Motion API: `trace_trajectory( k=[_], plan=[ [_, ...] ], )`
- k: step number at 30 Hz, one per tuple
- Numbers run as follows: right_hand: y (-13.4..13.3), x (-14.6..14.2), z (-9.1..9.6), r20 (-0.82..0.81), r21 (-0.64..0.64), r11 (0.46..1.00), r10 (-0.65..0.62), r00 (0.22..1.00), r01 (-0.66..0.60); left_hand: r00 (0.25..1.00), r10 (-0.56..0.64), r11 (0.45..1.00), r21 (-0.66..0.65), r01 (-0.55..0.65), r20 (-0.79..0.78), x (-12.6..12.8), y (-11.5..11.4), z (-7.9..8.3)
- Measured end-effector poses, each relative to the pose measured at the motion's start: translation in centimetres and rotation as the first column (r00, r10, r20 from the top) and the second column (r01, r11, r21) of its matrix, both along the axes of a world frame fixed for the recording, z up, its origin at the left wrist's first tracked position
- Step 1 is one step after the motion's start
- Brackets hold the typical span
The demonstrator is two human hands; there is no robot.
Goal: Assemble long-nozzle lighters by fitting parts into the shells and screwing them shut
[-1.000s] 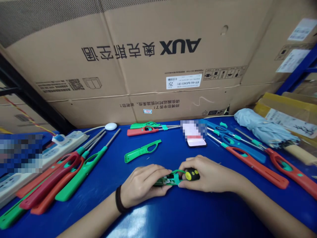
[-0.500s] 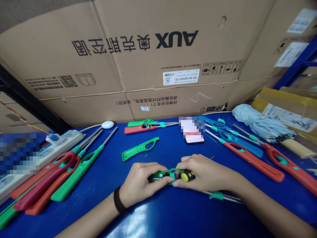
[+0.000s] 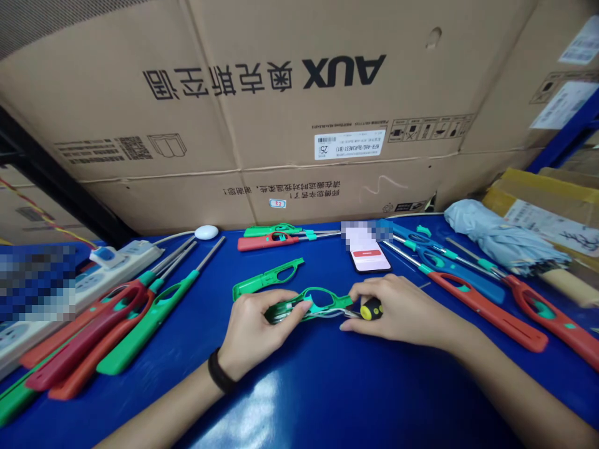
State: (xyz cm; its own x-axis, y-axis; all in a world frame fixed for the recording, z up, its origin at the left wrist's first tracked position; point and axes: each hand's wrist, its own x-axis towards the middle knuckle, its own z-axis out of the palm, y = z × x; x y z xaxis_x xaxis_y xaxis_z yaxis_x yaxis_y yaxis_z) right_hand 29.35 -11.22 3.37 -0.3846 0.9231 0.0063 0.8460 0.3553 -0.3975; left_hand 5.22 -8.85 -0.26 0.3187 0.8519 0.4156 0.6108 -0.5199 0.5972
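My left hand (image 3: 266, 327) grips an opened green long-nosed lighter (image 3: 322, 299) by its handle end. Its trigger loop points right, and thin pale wire and metal parts show inside and along the lower edge. At the lighter's right end, my right hand (image 3: 393, 308) is closed around a screwdriver (image 3: 372, 308) with a black and yellow handle. The right fingertips meet the lighter's front end and wire; whether they pinch the wire I cannot tell. Just behind the left hand lies a loose green half shell (image 3: 269, 279) with its hollow side showing.
Several red and green lighters (image 3: 145, 330) lie at left beside a white power strip (image 3: 98, 280). A phone (image 3: 372, 259) sits at the back, with red lighters (image 3: 486, 312) and blue ones at right. A folded umbrella (image 3: 505, 237) and cardboard boxes (image 3: 281, 143) border the blue table.
My hands have moved apart a little, baring the lighter's trigger loop and wire. The metal tube with a teal collar no longer shows under my right wrist.
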Motion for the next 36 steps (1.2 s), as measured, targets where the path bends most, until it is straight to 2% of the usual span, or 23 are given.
trace_trajectory(
  k=[8, 12, 19, 24, 32, 36],
  plan=[
    [-0.2, 0.1, 0.0, -0.126, 0.102, 0.995, 0.016, 0.992, -0.003, 0.998, 0.066, 0.989, -0.132, -0.068, -0.018, -0.2, 0.2, 0.1],
    [-0.2, 0.4, 0.2, -0.163, 0.102, 0.995, 0.019, 0.986, -0.003, 0.998, 0.056, 0.989, -0.134, -0.06, -0.03, -0.2, 0.2, 0.1],
    [-0.2, 0.6, 0.5, -0.143, 0.124, 0.992, 0.053, 0.988, -0.036, 0.997, 0.023, 0.997, -0.076, -0.017, 0.067, -0.2, 0.1, -0.1],
    [0.0, 1.0, 0.5, -0.161, 0.132, 0.991, 0.056, 0.985, -0.035, 0.998, -0.002, 0.999, -0.05, 0.005, 0.064, -0.2, 0.2, -0.1],
    [0.3, 1.8, 0.6, -0.124, 0.054, 0.994, 0.103, 0.987, -0.097, 0.998, -0.055, 0.989, -0.136, 0.055, 0.003, -0.3, 0.2, -0.2],
    [0.4, 1.9, 0.3, -0.124, 0.067, 0.991, 0.126, 0.984, -0.118, 0.998, -0.068, 0.987, -0.143, 0.07, 0.018, -0.4, 0.3, -0.3]
  ],
)
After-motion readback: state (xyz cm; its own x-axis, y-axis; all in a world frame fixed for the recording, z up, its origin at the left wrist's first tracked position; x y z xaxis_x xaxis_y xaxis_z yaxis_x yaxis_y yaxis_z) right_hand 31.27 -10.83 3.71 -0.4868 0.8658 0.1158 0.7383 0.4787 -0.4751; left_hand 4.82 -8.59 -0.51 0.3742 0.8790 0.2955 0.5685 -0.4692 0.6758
